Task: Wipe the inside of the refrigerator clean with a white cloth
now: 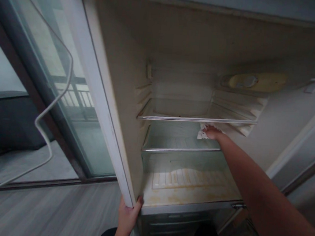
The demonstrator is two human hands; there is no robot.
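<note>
My right hand [212, 132] reaches deep into a refrigerator [114, 103] with its fingers closed on a crumpled white cloth [202, 132]; whether it is fabric or paper I cannot make out. Hand and cloth are between the upper glass shelf [172, 108] and the lower glass shelf [169, 141], toward the right side. At the bottom left, my left hand [129, 211] is wrapped round the front edge of the refrigerator's side wall, thumb on the inside. The compartment floor [178, 198] below the shelves carries yellowish-brown stains.
A yellowed lamp and dial housing [257, 82] sticks out from the right inner wall. Below are drawers [175, 228] in a dim lower compartment. To the left, a white cable [43, 117] hangs before a sliding glass door [89, 141] above grey wooden flooring [77, 214].
</note>
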